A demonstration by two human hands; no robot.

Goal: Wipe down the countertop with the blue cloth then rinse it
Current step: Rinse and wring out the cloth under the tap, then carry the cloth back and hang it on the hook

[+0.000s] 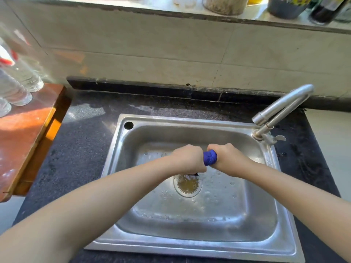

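Note:
The blue cloth (209,157) is rolled into a tight twist between my two fists, above the middle of the steel sink (190,242). My left hand (188,158) grips its left end and my right hand (228,158) grips its right end; only a short blue stretch shows between them. A dark bit of cloth hangs just under my left hand, over the drain (188,186). The dark speckled countertop (79,141) surrounds the sink and shows wet patches at the back left. Drops of water lie on the sink floor.
A steel faucet (281,109) rises from the sink's back right corner, with no water running. A wooden board (22,137) with clear plastic bottles (17,86) sits at the left. Jars and bottles stand on the ledge (228,18) above the tiled wall.

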